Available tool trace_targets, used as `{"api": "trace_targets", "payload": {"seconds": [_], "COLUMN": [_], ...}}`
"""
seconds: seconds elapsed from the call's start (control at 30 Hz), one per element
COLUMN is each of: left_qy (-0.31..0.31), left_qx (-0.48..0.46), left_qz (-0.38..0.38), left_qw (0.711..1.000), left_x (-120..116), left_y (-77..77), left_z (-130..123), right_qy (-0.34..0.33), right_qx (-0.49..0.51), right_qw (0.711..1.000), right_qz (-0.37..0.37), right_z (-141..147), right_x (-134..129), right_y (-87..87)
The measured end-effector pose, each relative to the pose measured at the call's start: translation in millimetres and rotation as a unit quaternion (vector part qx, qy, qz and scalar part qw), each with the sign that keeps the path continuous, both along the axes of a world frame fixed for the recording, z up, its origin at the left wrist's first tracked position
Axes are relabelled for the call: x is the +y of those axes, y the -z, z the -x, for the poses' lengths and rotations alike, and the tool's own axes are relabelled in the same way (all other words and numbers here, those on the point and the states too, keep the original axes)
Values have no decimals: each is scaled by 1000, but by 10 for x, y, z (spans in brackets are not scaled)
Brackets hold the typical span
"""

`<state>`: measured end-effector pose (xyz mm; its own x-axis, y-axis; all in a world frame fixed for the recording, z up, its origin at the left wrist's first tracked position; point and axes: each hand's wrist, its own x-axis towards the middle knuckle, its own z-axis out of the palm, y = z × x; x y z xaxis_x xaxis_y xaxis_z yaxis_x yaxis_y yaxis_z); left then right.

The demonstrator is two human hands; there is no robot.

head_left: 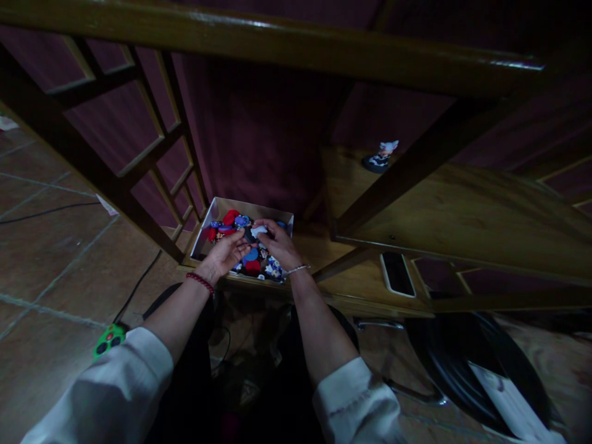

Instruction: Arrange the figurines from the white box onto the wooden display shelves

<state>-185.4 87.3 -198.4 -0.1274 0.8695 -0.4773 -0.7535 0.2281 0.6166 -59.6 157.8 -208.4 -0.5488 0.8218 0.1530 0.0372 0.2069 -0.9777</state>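
Note:
A shallow cardboard box (222,204) sits on the low wooden shelf and holds several small figurines on red and blue round bases (230,217). My left hand (227,251) is palm up over the box's middle, fingers curled. My right hand (276,240) reaches in from the right, and its fingertips pinch a small white and dark figurine (258,231) between the two hands. A red bead bracelet circles my left wrist and a thin silver chain my right.
A small figurine (381,156) stands alone on the higher wooden shelf (462,209). A dark phone (396,274) lies on the low shelf to the right. Wooden lattice bars (152,148) frame the unit. A green controller (109,338) and cables lie on the tiled floor.

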Motion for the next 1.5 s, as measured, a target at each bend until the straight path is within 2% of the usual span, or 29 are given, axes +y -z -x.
{"api": "trace_targets", "payload": {"seconds": [0.37,0.57,0.97,1.2,1.5], "left_qy": [-39,-33,-3,4,11], "left_qx": [-21,-27,-11,-8,-10], "left_qz": [-6,-21,-20,-4,-10], "left_qw": [999,999,1000,1000,1000], "left_x": [9,2,-6,-1,2], "left_y": [44,44,38,29,39], "left_z": [-5,-5,-15,-29,-34], "right_qy": [10,22,60,73,56], "right_qx": [3,-8,-33,-61,-113], "right_qw": [999,1000,998,995,988], "right_qz": [30,4,-2,-25,-87], "right_z": [13,1,30,33,2], "right_x": [-4,14,33,61,4], "right_y": [-14,36,22,62,-50]}}
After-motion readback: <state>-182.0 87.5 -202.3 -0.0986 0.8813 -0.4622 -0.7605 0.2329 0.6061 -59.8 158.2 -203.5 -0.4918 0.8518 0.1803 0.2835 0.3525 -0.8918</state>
